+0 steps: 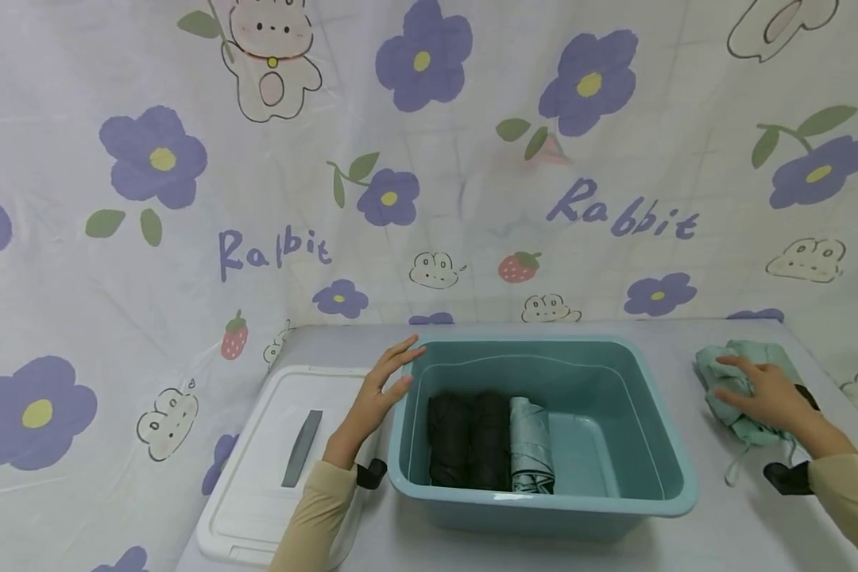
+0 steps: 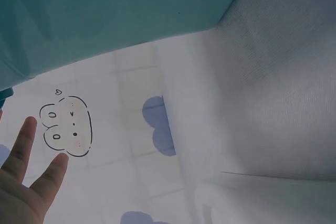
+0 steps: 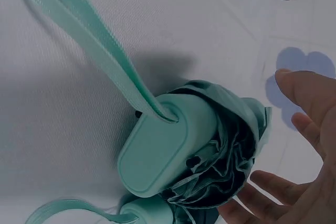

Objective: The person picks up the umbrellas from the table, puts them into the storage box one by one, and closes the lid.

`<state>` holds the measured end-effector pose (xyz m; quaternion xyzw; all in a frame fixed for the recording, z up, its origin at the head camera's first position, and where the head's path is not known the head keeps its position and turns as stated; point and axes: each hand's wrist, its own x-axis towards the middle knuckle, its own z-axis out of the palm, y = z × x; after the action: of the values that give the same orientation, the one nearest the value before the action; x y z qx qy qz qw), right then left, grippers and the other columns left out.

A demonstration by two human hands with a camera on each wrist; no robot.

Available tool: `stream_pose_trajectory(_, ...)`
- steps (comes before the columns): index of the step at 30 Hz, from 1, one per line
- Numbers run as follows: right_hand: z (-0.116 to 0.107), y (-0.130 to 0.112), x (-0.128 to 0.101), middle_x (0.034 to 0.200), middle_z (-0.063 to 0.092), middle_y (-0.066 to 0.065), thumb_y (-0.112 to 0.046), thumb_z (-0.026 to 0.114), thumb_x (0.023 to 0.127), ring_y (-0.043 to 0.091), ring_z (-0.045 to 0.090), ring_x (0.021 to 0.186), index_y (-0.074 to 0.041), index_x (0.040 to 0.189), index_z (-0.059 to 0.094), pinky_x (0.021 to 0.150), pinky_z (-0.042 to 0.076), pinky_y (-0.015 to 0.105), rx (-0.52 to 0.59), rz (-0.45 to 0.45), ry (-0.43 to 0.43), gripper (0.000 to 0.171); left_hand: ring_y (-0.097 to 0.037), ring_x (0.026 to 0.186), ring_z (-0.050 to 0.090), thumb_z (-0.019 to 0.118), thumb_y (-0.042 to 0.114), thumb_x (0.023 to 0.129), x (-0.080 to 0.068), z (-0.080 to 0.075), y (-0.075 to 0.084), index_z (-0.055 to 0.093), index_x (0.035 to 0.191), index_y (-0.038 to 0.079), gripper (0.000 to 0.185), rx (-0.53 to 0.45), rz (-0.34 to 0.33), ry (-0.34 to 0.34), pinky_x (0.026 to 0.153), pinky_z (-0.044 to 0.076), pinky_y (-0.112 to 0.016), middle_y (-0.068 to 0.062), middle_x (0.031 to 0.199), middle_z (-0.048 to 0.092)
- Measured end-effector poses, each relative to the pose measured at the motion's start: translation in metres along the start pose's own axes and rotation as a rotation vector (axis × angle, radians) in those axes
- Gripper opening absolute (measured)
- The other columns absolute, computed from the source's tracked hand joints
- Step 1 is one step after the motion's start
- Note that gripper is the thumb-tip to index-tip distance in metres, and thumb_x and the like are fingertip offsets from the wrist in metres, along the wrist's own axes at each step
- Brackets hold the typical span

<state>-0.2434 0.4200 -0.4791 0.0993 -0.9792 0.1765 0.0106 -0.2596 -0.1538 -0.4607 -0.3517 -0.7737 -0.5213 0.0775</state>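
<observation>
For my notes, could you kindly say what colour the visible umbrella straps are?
The straps are mint green, clearest in the right wrist view.

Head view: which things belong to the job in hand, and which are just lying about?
Seemingly in the job: teal umbrellas by the right hand; teal bin; two black rolls and pale teal roll inside.

Seemingly just about: white lid beside the bin; printed backdrop.

One green umbrella [image 3: 231, 148] pairs crinkled cloth with a matt plastic handle [image 3: 157, 153]; the bin [image 1: 529, 516] looks smooth plastic.
</observation>
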Motion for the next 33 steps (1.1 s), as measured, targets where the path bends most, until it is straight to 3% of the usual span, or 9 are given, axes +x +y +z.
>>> stream_pose_trajectory(10, 0.008, 0.015, 0.010, 0.121, 0.032, 0.052, -0.035, 0.055, 0.092, 0.069, 0.034, 0.102, 0.008, 0.131, 0.032, 0.073, 0.037, 0.070, -0.002, 0.076, -0.110, 0.063, -0.020, 0.140, 0.022, 0.044, 0.028, 0.098, -0.003, 0.007, -0.037, 0.045, 0.138, 0.013, 0.043, 0.014, 0.010, 0.016, 0.105, 0.021, -0.060, -0.006, 0.151, 0.027)
stream_pose_trajectory(16, 0.009, 0.020, 0.017, 0.124, 0.030, 0.050, -0.036, 0.054, 0.092, 0.070, 0.030, 0.105, 0.008, 0.130, 0.034, 0.076, 0.034, 0.071, -0.001, 0.078, -0.149, 0.062, -0.018, 0.139, 0.023, 0.043, 0.037, 0.098, -0.002, 0.007, -0.039, 0.045, 0.138, 0.015, 0.046, 0.005, 0.017, 0.024, 0.105, 0.021, -0.059, -0.006, 0.151, 0.027)
stream_pose_trajectory(22, 0.010, 0.020, 0.026, 0.123, 0.028, 0.052, -0.034, 0.057, 0.090, 0.071, 0.027, 0.106, 0.005, 0.132, 0.032, 0.074, 0.036, 0.070, -0.016, 0.088, -0.185, 0.063, -0.018, 0.139, 0.023, 0.042, 0.038, 0.098, -0.002, 0.006, -0.039, 0.046, 0.138, 0.014, 0.047, 0.008, 0.016, 0.033, 0.105, 0.022, -0.059, -0.002, 0.151, 0.027)
stream_pose_trajectory(33, 0.013, 0.017, 0.039, 0.120, 0.025, 0.052, -0.031, 0.061, 0.085, 0.069, 0.027, 0.104, 0.001, 0.129, 0.033, 0.068, 0.039, 0.067, -0.026, 0.156, -0.230, 0.062, -0.019, 0.140, 0.022, 0.042, 0.038, 0.098, -0.004, 0.006, -0.040, 0.047, 0.137, 0.013, 0.046, -0.010, 0.023, 0.040, 0.105, 0.021, -0.059, -0.006, 0.151, 0.027)
